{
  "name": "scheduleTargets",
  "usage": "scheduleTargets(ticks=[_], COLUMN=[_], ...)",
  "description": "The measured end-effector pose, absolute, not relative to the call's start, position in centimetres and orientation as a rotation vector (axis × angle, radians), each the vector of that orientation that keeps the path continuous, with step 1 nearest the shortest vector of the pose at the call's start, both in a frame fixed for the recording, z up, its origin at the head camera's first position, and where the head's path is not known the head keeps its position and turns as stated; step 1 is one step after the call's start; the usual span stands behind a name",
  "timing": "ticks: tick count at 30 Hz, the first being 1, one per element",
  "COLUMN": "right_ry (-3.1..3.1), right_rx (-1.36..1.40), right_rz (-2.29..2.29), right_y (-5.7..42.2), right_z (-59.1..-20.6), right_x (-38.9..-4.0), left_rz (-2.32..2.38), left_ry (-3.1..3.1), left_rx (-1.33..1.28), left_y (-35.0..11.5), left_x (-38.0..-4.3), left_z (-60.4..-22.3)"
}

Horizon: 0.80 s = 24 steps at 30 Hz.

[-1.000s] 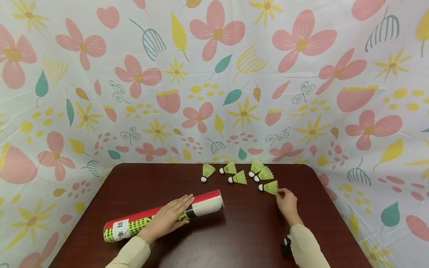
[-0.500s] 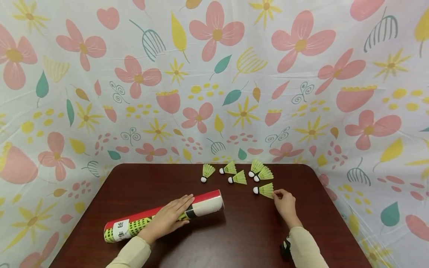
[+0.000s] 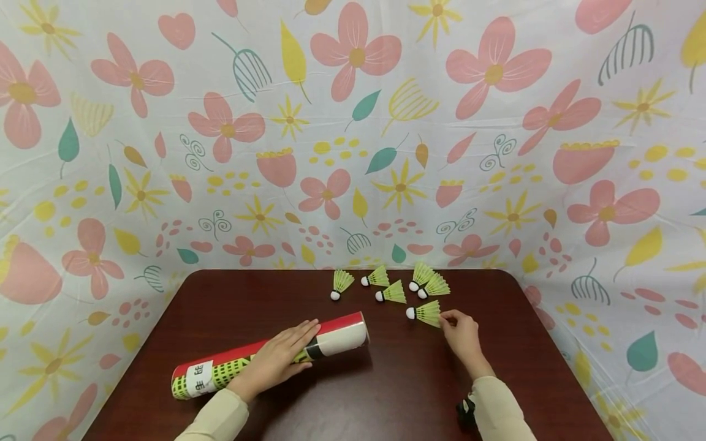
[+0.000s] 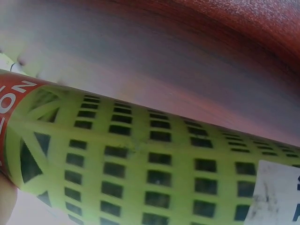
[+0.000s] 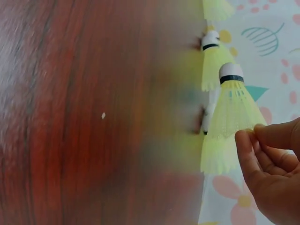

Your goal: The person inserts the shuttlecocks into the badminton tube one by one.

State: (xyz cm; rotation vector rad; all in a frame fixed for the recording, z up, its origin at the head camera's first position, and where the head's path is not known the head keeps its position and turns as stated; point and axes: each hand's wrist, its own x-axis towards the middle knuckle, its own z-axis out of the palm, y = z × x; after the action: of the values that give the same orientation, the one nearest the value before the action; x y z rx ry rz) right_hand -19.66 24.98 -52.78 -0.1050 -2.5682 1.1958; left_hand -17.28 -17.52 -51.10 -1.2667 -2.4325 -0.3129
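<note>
In the head view my left hand (image 3: pixel 278 358) lies over a shuttlecock tube (image 3: pixel 342 337), fingers across its top and thumb along the near side. The tube is red, white and green and slants across the left of the table. Its green checked wall (image 4: pixel 159 159) fills much of the left wrist view. My right hand (image 3: pixel 462 337) pinches a yellow-green shuttlecock (image 3: pixel 425 313) by its skirt edge, between thumb and fingertips. The white cork of this shuttlecock (image 5: pixel 234 103) points up in the right wrist view and left in the head view.
Several more shuttlecocks (image 3: pixel 393 293) lie along the far side of the dark wooden table (image 3: pixel 358 404), two of them overlapping. Behind the table's far edge hangs a flower-printed cloth (image 3: pixel 353 153). A black device (image 3: pixel 466 411) sits at my right wrist.
My right hand has moved left, carrying the pinched shuttlecock away from the group's right side towards the tube. My left hand and the tube have stayed in place.
</note>
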Motion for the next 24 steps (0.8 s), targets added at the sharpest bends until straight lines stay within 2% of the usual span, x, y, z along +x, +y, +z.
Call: scheduleTargets(ticks=[9,24], right_ry=[-2.495,-2.476], right_rx=[0.071,0.169], right_rz=[1.221,1.405], right_y=[23.1,20.1], right_z=[-51.8,-51.1], right_x=[-19.4,-18.5], left_rz=[-0.297,-0.32], left_ry=[-2.439,-2.442], left_rx=[-1.266,-1.266], left_y=[-17.5,-17.2], left_x=[-17.2,-17.3], left_z=[-50.9,-50.9])
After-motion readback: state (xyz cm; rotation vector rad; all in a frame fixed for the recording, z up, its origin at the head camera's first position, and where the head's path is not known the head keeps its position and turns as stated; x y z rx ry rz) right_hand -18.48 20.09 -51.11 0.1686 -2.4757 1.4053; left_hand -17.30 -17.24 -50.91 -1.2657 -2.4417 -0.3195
